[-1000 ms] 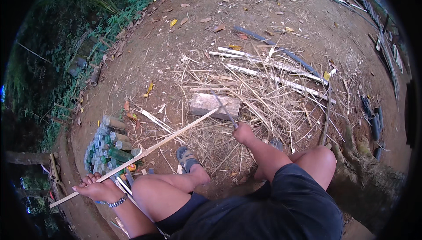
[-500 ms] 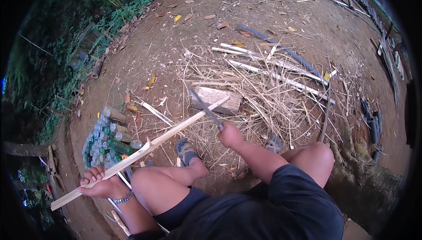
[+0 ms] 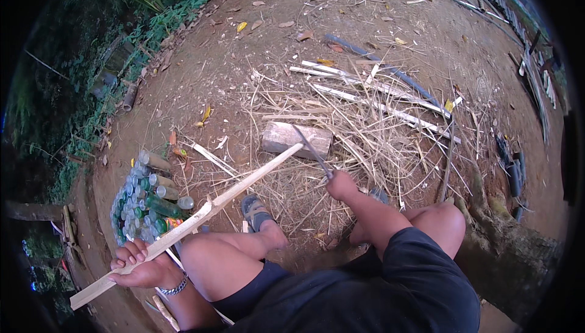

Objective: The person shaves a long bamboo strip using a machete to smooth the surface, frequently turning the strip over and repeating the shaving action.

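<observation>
I'm getting soft, diffuse daylight, dull on the brown ground and bright on the pale wood strip. The foliage sinks towards black, and the dark shirt loses detail. Fisheye distortion bows my view into a dome, bluish and smeared at the right rim, with blackened corners.

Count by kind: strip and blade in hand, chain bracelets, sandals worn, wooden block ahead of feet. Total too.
Wooden strip in left hand: 1
Blade in right hand: 1
Chain bracelet: 1
Sandals: 2
Wooden block: 1
Total: 6
</observation>
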Demonstrator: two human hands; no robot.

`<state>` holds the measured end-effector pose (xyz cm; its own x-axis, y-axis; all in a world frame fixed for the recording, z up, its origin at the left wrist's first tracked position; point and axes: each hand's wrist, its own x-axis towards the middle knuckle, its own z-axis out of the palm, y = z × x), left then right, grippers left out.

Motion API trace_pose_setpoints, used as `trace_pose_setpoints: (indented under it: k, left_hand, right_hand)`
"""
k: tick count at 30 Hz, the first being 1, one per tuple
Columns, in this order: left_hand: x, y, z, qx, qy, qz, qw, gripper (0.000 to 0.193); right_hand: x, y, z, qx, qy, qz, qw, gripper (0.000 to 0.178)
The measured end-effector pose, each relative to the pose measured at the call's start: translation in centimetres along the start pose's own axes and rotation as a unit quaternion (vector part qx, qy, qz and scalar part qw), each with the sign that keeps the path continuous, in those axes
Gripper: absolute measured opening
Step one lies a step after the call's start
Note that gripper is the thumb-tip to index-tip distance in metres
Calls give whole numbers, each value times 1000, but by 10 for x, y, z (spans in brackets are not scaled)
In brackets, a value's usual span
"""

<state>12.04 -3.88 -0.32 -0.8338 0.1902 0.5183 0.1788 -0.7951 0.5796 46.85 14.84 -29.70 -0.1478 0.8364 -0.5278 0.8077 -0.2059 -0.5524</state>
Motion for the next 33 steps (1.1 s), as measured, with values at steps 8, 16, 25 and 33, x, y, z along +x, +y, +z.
trace_pose_setpoints:
  k: [8,16,25,33]
  left_hand:
    - [10,-6,8,27,8,-17,999,44]
    - [10,-2,7,-3,-53,-16,998,44]
    - [8,-1,6,-54,-145,-29,988,45]
    - [12,-5,-5,-41,-114,-15,992,45]
  right_hand:
    - [-16,-30,16,16,-21,-69,997,25]
    - [1,-43,-6,7,-45,-52,998,28]
    - [39,29,11,5,-16,-32,999,25]
    - [-40,-78,1,-10,-52,-218,974,20]
